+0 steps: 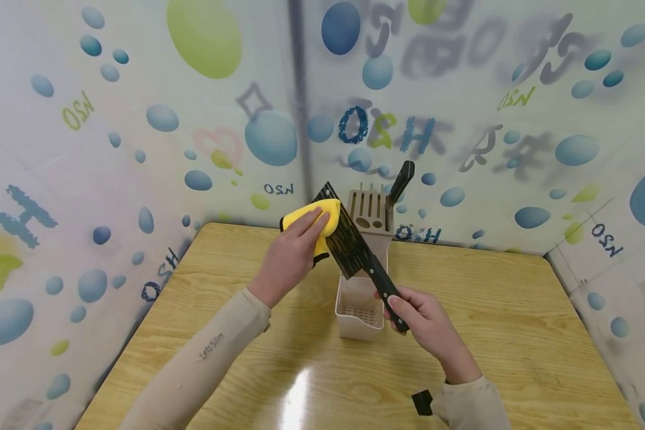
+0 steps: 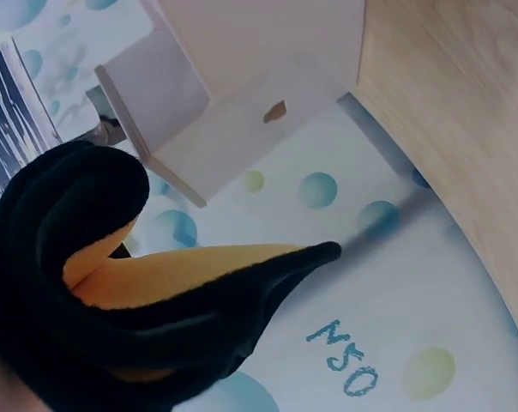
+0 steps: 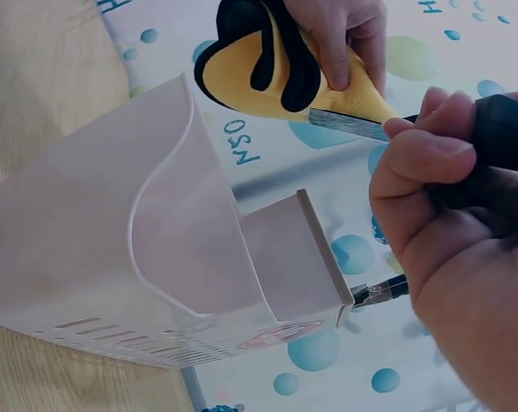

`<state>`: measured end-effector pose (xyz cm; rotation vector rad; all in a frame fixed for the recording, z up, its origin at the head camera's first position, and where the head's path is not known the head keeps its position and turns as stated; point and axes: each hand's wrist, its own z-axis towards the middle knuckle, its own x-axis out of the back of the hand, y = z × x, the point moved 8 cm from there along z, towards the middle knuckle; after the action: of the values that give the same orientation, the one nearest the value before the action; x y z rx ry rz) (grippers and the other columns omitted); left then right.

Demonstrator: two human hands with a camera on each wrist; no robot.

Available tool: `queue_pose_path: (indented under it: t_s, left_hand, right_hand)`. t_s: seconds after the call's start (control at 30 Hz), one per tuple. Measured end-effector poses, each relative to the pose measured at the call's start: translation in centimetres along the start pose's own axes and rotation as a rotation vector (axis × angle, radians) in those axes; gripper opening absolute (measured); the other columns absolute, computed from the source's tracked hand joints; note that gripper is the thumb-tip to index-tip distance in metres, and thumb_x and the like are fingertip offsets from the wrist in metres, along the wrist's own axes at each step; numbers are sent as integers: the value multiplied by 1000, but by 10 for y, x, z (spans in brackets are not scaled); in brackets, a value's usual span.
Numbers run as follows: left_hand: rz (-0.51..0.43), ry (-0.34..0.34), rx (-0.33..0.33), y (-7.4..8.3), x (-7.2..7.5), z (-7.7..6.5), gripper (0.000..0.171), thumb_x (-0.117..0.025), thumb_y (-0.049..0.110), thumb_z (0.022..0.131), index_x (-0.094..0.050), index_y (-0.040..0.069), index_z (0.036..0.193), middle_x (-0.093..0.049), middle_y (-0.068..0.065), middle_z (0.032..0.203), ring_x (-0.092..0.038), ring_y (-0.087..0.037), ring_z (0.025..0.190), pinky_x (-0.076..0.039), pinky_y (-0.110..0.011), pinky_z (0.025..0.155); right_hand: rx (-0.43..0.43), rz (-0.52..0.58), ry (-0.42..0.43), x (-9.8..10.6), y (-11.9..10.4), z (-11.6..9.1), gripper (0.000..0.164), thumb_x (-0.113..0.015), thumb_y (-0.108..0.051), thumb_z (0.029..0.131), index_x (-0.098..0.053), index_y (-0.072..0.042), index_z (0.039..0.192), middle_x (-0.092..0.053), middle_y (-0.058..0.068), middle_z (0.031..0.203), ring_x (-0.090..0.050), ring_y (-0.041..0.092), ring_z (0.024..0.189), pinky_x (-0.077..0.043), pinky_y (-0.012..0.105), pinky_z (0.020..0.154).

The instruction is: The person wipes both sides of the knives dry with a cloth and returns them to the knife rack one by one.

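A cleaver with a dark, streaked blade is held up at a slant over the table. My right hand grips its black handle. Against the blade's far left part, my left hand holds a yellow cloth with black edging; the cloth is folded over the blade's edge. In the right wrist view the cloth is pinched between thumb and fingers around the blade. Behind the cleaver stands a pale knife holder with a slotted top; a black-handled knife sits in it.
The wooden table runs back to patterned walls that meet in a corner. A small black piece shows beside the right sleeve. The holder's front compartment has a perforated floor.
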<state>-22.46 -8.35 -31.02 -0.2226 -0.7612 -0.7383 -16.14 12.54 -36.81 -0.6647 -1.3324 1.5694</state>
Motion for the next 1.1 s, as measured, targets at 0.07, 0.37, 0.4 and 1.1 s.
queue_pose_path:
  t_s: [0.07, 0.37, 0.4, 1.1]
  left_hand:
    - [-4, 0, 15, -4, -1, -1, 48, -67, -9, 94, -61, 0, 140, -62, -20, 140, -63, -35, 126, -58, -42, 98]
    - [0, -22, 79, -22, -1, -3, 47, -65, -9, 95, -61, 0, 142, -61, -20, 141, -63, -37, 125, -59, -46, 95]
    - [5, -26, 88, -24, -1, -3, 47, -64, -9, 95, -61, 0, 141, -62, -20, 141, -63, -37, 125, -59, -46, 95]
    - [103, -182, 174, -53, -15, -28, 55, -72, -8, 89, -61, 3, 142, -63, -18, 141, -67, -37, 118, -62, -48, 86]
  right_hand:
    - [-4, -3, -8, -1, 0, 0, 30, -44, -3, 109, -64, 16, 118, -63, -4, 80, -54, 17, 60, -48, 30, 51]
    - [-61, -43, 21, 3, 2, 1, 28, -50, -7, 108, -66, 13, 119, -62, -2, 78, -54, 16, 60, -45, 31, 50]
    - [-63, -46, 28, 4, 3, 1, 27, -50, -7, 108, -66, 13, 118, -62, -2, 78, -54, 16, 60, -45, 31, 50]
    - [-62, -142, 127, 22, -6, -3, 24, -51, -7, 108, -67, 9, 98, -60, 2, 72, -47, 17, 53, -40, 30, 46]
